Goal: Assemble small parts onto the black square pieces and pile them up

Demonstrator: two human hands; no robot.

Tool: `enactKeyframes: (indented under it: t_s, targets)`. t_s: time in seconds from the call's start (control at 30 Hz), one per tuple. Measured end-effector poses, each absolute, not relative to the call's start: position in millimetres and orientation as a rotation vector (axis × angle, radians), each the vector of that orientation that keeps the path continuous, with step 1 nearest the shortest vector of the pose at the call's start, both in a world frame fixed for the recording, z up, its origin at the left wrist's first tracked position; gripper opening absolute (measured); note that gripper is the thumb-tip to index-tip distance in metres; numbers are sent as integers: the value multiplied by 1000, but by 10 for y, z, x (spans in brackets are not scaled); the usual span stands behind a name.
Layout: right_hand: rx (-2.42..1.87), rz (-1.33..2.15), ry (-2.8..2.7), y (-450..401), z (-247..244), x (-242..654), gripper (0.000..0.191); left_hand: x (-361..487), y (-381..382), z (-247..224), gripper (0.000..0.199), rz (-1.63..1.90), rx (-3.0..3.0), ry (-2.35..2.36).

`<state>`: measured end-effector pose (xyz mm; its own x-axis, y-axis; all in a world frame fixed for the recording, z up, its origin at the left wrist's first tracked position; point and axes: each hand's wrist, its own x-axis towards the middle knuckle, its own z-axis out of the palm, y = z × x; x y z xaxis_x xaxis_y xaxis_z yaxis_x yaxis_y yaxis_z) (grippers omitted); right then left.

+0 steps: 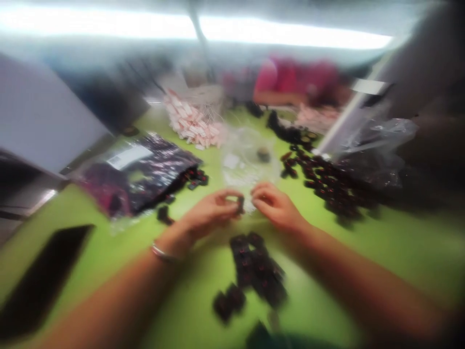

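Note:
My left hand (214, 209) pinches a small black plastic part (240, 204) between thumb and fingers. Just to its right, my right hand (274, 203) has thumb and fingertips pressed together; whatever they hold is too small and blurred to name. The hands are close but apart. Between and beyond them, tiny white pieces (250, 205) lie at the mouth of a clear plastic bag (250, 150). Nearer to me, a cluster of black parts (259, 271) with small reddish spots rests on the green tabletop (174, 300).
A clear bag of black parts (156, 167) lies at left, a dark flat object (47, 276) nearer. Loose black parts (327, 189) spread at right beside crumpled plastic (385, 145). Pale pink wired pieces (194, 123) are piled behind. Across the table sits a person in pink (290, 80).

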<state>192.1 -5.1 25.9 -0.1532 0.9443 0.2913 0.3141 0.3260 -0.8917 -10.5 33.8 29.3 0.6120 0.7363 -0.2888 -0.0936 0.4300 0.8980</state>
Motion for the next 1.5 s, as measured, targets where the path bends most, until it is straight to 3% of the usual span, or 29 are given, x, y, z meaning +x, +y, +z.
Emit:
enactKeyframes:
  t_s: [0.17, 0.8, 1.37, 1.5]
  targets:
    - [-1119, 964, -1553, -111, 261, 1851, 12, -5, 253, 256, 43, 632, 754, 683]
    - [-1100, 1181, -1420, -173, 230, 1779, 14, 3, 216, 163, 40, 606, 771, 556]
    - [-1169, 1092, -1439, -201, 254, 1735, 11, 21, 195, 169, 35, 622, 771, 549]
    - [-1136, 1274, -1238, -223, 224, 1681, 11, 28, 198, 142, 32, 648, 843, 534]
